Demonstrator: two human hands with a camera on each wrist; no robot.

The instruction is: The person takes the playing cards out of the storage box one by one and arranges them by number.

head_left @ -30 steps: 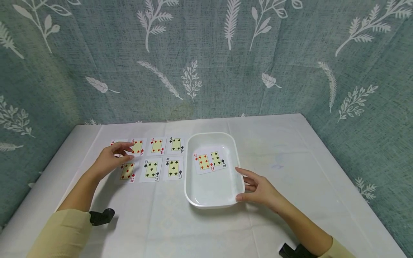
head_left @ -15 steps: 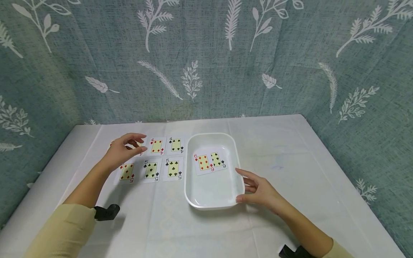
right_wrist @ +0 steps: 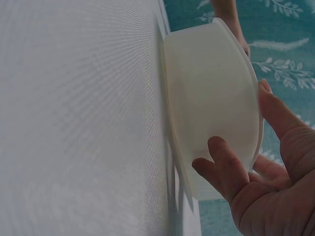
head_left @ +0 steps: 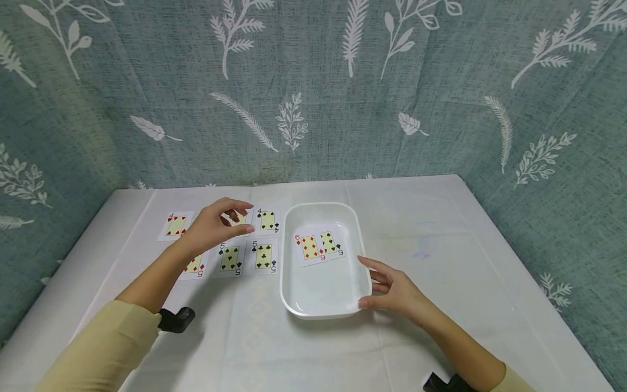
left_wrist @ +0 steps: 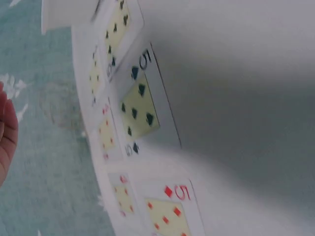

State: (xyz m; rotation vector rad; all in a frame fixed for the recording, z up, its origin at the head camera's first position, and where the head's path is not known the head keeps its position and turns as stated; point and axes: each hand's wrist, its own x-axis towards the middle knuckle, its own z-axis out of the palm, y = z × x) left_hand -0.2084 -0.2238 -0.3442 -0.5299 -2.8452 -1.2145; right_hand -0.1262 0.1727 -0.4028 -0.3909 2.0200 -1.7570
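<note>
Face-up playing cards lie in two rows on a white table. My left hand [head_left: 245, 218] hovers over the back row of fours, thumb and fingers apart and holding nothing. It hides the middle fours; the red four [head_left: 176, 225] and the four of clubs [head_left: 267, 220] show on either side. The left wrist view shows only a fingertip [left_wrist: 7, 132] above the five of spades [left_wrist: 140, 108]. A white tray [head_left: 320, 205] holds the six of diamonds [head_left: 309, 246] and six of spades [head_left: 329, 242]. My right hand [head_left: 372, 280] touches the tray's near right corner [right_wrist: 206, 108] with extended fingers and thumb.
The front row holds the five of diamonds [head_left: 195, 265], partly under my forearm, the five of spades [head_left: 230, 258] and the five of clubs [head_left: 264, 256]. A teal leaf-print curtain [head_left: 313, 109] stands close behind the table. Black wrist mounts [head_left: 176, 320] sit on both sleeves.
My left hand has moved to the right along the row of fours, uncovering the leftmost red four. The right hand and the tray have stayed put.
</note>
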